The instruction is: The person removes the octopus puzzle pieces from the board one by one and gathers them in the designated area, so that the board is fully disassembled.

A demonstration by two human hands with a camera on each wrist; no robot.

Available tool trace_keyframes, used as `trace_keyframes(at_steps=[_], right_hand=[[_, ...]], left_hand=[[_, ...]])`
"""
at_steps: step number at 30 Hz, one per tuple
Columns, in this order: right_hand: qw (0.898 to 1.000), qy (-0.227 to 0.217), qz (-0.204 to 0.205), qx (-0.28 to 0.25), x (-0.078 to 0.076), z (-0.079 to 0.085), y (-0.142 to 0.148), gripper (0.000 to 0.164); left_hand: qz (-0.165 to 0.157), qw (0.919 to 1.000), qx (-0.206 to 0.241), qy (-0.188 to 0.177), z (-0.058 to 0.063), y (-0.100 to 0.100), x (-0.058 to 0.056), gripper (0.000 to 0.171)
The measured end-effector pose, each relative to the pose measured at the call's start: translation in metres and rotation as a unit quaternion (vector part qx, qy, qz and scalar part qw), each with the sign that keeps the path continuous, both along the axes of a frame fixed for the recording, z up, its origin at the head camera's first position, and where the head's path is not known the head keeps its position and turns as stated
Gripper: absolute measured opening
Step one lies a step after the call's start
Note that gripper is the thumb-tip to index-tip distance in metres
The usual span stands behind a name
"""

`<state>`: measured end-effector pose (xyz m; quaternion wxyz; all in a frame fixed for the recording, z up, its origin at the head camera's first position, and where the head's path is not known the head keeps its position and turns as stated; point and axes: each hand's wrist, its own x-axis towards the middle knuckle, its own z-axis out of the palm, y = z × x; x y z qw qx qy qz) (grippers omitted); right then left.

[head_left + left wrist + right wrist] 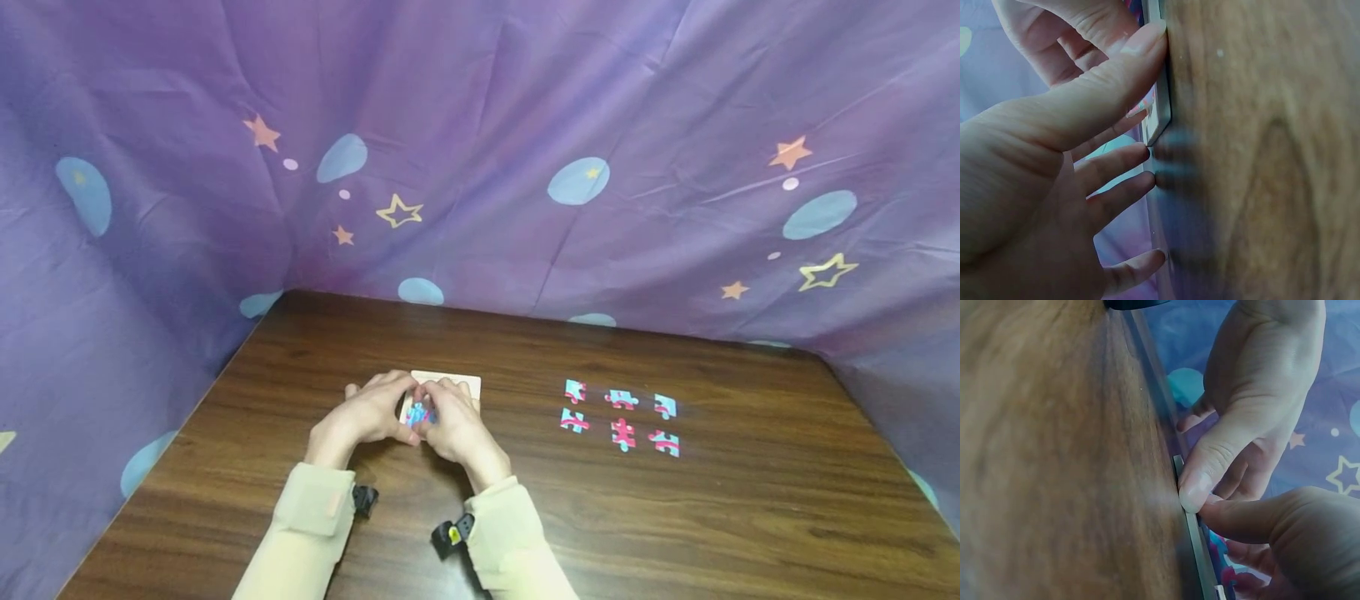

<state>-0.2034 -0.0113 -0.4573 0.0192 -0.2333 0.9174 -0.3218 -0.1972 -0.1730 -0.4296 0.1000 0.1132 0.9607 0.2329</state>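
Observation:
A pale, shallow puzzle tray (447, 377) lies on the table with blue-and-pink jigsaw puzzle pieces (417, 414) at it, partly hidden by the hands. My left hand (363, 414) brackets the tray's left side, its thumb (1141, 44) on the near rim and the other fingers spread toward the far side. Over the tray, my right hand (453, 423) has its thumb (1235, 519) and bent fingers close around a blue-and-pink puzzle piece (1217, 541). Both thumbs come together at the near rim in the right wrist view. The right fingertips are mostly hidden.
To the right of the tray, several loose puzzle pieces (622, 435) lie in two rows on the brown wooden table (750, 500). A purple cloth (480, 167) with stars hangs behind the table and at its sides. Each wrist wears a small black camera (452, 535).

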Motion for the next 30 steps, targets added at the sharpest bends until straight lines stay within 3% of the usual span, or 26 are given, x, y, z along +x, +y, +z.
trace_keyframes(at_steps=[7, 30], right_hand=[[1.000, -0.008, 0.002, 0.023, 0.0002, 0.0031, -0.0011, 0.035], [1.000, 0.006, 0.015, 0.018, 0.0009, 0.0010, -0.0010, 0.034]], left_hand=[[-0.008, 0.9999, 0.010, 0.006, 0.0013, 0.0007, 0.0006, 0.053], [0.003, 1.0000, 0.006, -0.004, -0.0001, 0.0011, 0.0005, 0.054]])
